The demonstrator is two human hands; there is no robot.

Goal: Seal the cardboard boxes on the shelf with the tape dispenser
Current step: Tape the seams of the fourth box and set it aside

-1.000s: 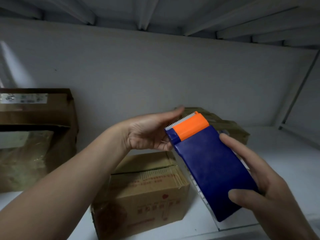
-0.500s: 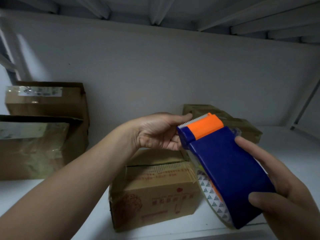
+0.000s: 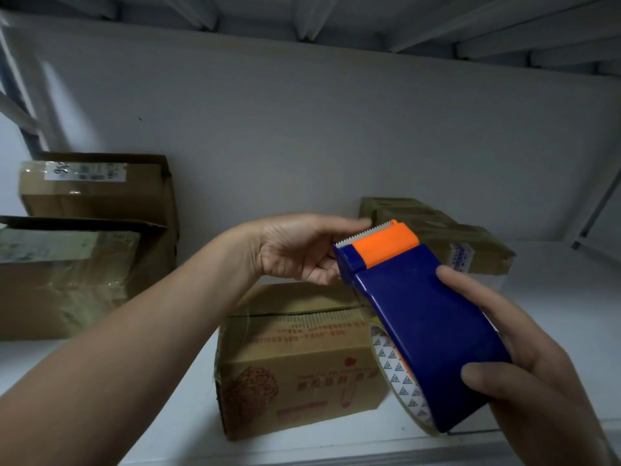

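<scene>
Gripping tape dispenser (image 3: pixel 420 324), right hand (image 3: pixel 537 375); roll (image 3: pixel 398 378) half-hidden.

At least four cardboard boxes stand on the one shelf (image 3: pixel 554 297): a rear left box (image 3: pixel 100 196) bearing one white label (image 3: pixel 85 172), a plastic-wrapped box (image 3: pixel 67 280) in front of it, a red-printed box (image 3: pixel 295 361) in the middle, and a low box (image 3: pixel 470 243) at the rear right, which may be two set end to end; that cannot be told. There is one tape dispenser (image 3: pixel 423 331), blue with one orange cap (image 3: pixel 386 243), and it carries one tape roll (image 3: pixel 396 375). Two hands are in view: one left hand (image 3: pixel 299 250) and one right hand (image 3: pixel 524 358).
</scene>
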